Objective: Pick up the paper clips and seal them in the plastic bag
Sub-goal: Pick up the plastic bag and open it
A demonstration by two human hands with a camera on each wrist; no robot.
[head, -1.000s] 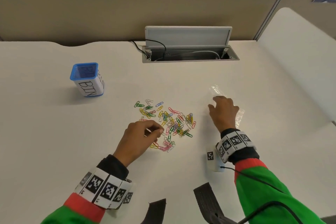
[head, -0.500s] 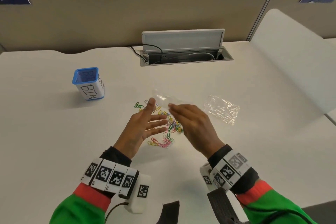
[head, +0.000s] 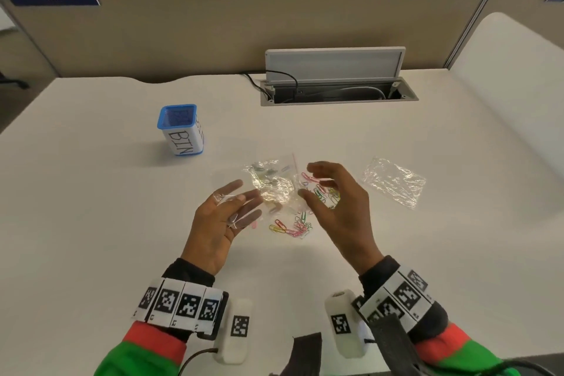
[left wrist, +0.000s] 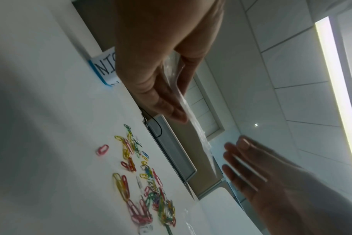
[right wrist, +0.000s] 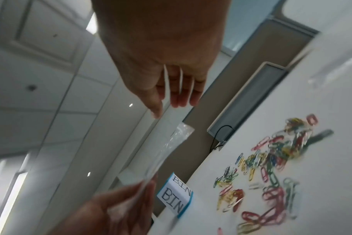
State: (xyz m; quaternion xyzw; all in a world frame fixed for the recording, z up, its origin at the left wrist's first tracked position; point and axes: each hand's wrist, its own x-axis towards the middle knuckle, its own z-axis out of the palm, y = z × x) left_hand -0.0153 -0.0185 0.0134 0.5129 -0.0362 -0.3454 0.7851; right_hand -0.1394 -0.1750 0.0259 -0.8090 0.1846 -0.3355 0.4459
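Several coloured paper clips (head: 293, 226) lie in a loose heap on the white desk, also seen in the wrist views (left wrist: 143, 182) (right wrist: 271, 159). A clear plastic bag (head: 271, 183) hangs in the air above them. My left hand (head: 241, 201) holds the bag's left end, palm up, with the film between thumb and fingers (left wrist: 179, 98). My right hand (head: 308, 180) hovers at the bag's right end with fingers spread and loosely bent (right wrist: 171, 105). It grips nothing, and the wrist views show it just apart from the film.
A second crumpled clear bag (head: 393, 181) lies flat on the desk to the right. A blue-rimmed cup marked BIN (head: 180, 130) stands at the left. An open cable box (head: 335, 91) with wires sits at the back, before the partition wall.
My left hand left the clips and rose palm up. My right hand brought one bag from the right over the clips. The left hand now holds it and the right has let go.
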